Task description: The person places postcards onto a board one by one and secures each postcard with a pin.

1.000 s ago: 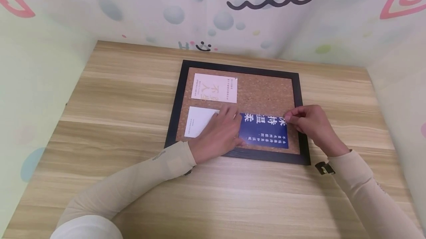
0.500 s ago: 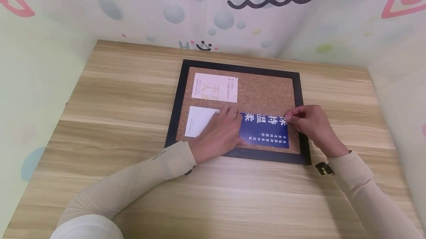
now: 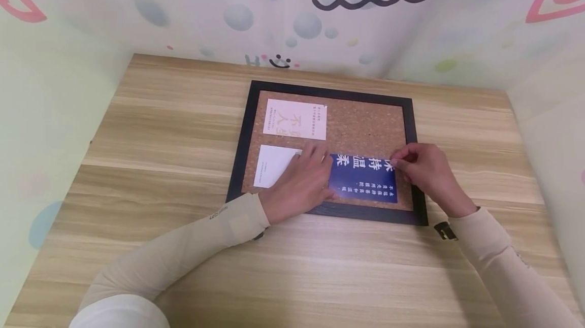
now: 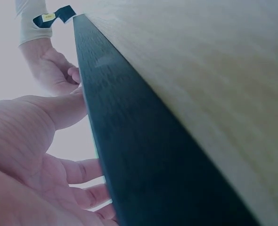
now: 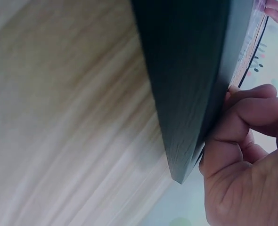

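A cork board (image 3: 365,125) in a black frame (image 3: 331,90) lies flat on the table. On its lower right lies a blue card (image 3: 363,186) with white characters. My left hand (image 3: 299,183) rests across the board, fingertips at the blue card's left edge and thumb lower on it. The thumb and forefinger of my right hand (image 3: 425,170) pinch at the blue card's upper right corner; I cannot tell whether a small pin is between them. In the right wrist view the right hand's fingers (image 5: 252,113) curl beside the frame's edge.
A pink card (image 3: 294,119) with a tiny shiny spot at its upper right corner lies at the board's upper left. Below it, a white card (image 3: 274,165) is partly covered by the left hand. A printed wall (image 3: 283,23) stands behind the wood-grain table (image 3: 173,115).
Both hands keep their places on the board, with hardly any movement at the right fingertips. The head view has shifted very slightly.
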{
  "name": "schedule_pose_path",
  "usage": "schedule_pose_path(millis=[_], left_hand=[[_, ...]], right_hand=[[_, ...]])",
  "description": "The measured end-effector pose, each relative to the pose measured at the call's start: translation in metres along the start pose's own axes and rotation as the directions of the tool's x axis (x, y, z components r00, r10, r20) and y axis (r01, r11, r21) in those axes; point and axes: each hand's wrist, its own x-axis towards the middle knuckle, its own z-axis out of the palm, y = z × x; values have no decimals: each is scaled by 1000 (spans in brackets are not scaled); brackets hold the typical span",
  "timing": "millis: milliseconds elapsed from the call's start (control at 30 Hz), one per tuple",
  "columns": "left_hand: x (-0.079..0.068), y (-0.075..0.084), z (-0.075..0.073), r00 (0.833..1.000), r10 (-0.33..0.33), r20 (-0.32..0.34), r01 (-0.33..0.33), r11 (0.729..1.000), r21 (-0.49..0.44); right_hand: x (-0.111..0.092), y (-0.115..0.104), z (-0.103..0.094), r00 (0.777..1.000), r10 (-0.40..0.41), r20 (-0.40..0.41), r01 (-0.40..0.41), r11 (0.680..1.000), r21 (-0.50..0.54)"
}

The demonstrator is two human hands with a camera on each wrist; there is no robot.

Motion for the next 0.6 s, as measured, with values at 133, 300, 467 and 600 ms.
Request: schedule_pose_path(millis=[133,300,467,600], left_hand=[[0,0,0,1000,-4,8,4,1000,-12],[0,0,0,1000,-2,10,2,1000,-15],[0,1,0,1000,-4,10,4,1000,-12],[0,1,-1,1000,-8,12,8,1000,-2]], right_hand=[[0,-2,1,1000,9,6,-9,1000,-6],[0,-4,2,1000,-1,1,1,999,-42],[-1,-5,5,999,-31,-30,29,997,-75],[-4,-4,10,994,-86,-71,79,992,-96]])
